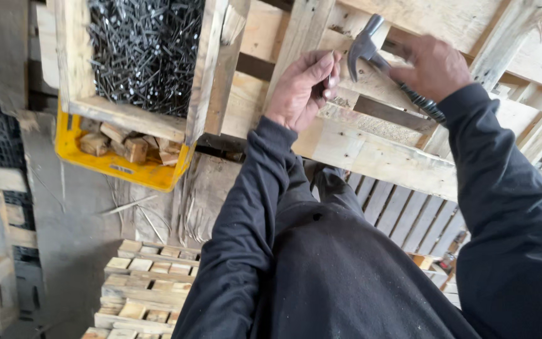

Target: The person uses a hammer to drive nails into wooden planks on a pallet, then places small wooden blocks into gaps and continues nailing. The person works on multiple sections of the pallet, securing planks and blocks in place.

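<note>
My left hand [302, 88] rests on a wooden pallet [371, 150], its fingertips pinched on a small nail held against a plank. My right hand [434, 66] grips the dark handle of a claw hammer [364, 47]. The steel hammer head hangs just right of my left fingertips, close above the plank. Both arms are in dark sleeves.
A wooden box full of dark nails [145, 50] sits to the left, on top of a yellow crate [111, 164] holding wood blocks. Stacked pallets [145, 289] stand below on the grey floor. More pallet slats [409, 213] lie under the one I work on.
</note>
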The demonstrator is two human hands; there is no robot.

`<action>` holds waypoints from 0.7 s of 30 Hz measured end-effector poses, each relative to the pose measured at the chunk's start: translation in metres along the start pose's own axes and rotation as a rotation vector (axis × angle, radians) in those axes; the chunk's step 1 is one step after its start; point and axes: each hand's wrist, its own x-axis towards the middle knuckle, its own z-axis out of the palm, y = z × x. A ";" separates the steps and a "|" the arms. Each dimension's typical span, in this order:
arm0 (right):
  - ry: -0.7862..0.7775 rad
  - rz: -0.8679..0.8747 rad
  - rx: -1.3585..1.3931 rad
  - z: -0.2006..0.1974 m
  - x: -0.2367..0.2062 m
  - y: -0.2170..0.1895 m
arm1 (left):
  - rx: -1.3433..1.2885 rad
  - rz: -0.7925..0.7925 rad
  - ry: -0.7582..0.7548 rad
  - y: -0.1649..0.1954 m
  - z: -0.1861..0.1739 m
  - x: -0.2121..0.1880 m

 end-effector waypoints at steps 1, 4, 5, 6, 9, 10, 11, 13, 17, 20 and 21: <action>-0.015 -0.038 -0.345 0.008 -0.012 0.020 | -0.036 0.006 0.010 -0.007 0.000 0.000; -0.361 0.287 -0.391 0.041 -0.039 0.067 | -0.083 -0.034 0.049 -0.025 0.002 -0.003; -0.328 0.254 -0.400 0.050 -0.046 0.079 | -0.077 -0.030 0.051 -0.030 0.004 -0.005; -0.289 0.220 -0.410 0.057 -0.051 0.088 | -0.067 -0.024 0.050 -0.035 0.007 -0.006; -0.197 0.179 -0.317 0.061 -0.060 0.104 | -0.009 0.008 0.046 -0.050 0.019 -0.013; -0.169 0.175 -0.266 0.057 -0.062 0.107 | 0.016 0.020 0.042 -0.056 0.023 -0.015; -0.145 0.183 -0.257 0.049 -0.068 0.107 | 0.047 0.025 0.031 -0.064 0.029 -0.019; -0.092 0.216 -0.245 0.027 -0.088 0.110 | 0.105 0.023 -0.005 -0.085 0.038 -0.025; 0.177 0.158 0.026 -0.003 -0.189 0.104 | 0.288 0.009 0.067 -0.156 0.050 -0.045; 0.384 0.239 0.298 0.001 -0.307 0.097 | 0.374 -0.041 0.117 -0.229 0.053 -0.057; 0.455 0.315 0.378 0.011 -0.346 0.093 | 0.395 -0.062 0.115 -0.254 0.052 -0.061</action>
